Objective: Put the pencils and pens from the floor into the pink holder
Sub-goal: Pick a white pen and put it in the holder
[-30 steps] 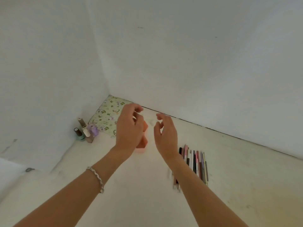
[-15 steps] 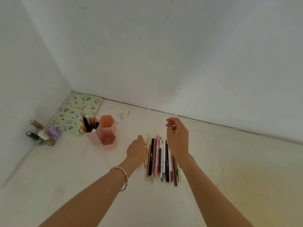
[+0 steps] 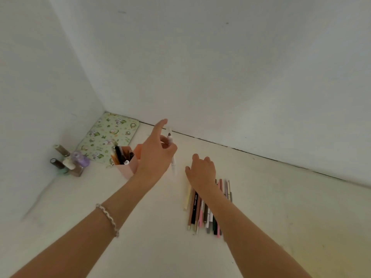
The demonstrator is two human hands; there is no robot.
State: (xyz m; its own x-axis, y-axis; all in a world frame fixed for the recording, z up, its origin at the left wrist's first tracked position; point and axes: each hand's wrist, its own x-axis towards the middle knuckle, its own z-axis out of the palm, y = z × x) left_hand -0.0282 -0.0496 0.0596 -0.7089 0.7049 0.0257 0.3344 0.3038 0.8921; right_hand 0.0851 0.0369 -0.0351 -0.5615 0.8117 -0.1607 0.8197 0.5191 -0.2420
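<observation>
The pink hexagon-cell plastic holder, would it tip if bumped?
Possibly. The pink hexagon-cell plastic holder looks thin-walled and light, and its pens lean tall above the rim. The left hand, gripping a white pen, hovers close.

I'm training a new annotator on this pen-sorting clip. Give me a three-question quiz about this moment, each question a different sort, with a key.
1. True or false: the left hand holds a white pen near the pink holder.
2. Where is the right hand? A) inside the holder B) over the row of pens on the floor C) on the nail polish bottles
3. Fill in: the green patterned mat lies in the ___ of the room.

Key: 1 true; 2 B; 3 corner.
</observation>
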